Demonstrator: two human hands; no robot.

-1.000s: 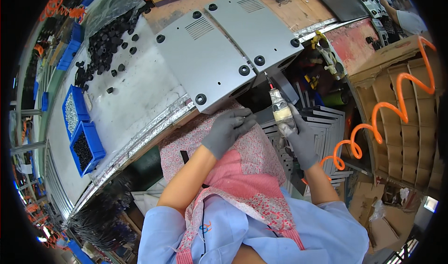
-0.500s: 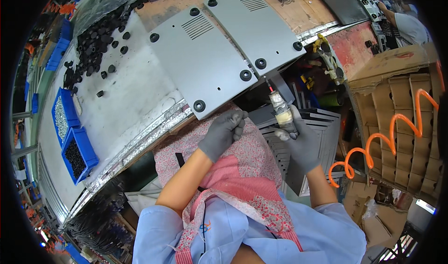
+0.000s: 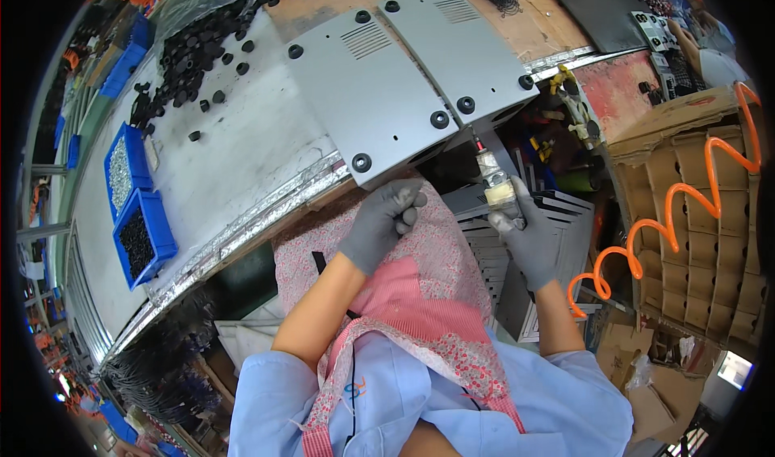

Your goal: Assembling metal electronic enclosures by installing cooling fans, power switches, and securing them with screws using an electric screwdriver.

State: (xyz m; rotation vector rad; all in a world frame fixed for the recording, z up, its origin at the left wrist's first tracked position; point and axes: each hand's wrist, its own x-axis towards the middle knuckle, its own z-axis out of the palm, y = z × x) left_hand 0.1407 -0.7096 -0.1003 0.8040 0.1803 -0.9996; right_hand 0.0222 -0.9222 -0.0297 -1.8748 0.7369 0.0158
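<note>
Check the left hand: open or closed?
Closed. The left hand has its gloved fingers curled into a loose fist below the grey panel.

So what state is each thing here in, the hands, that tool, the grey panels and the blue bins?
left hand: gloved, curled shut, near the panel's edge
right hand: gloved, gripping the tool
screwdriver tool: upright, tip up toward the panel
grey panels: flat, black feet fitted
blue bins: open, filled with small parts
</note>
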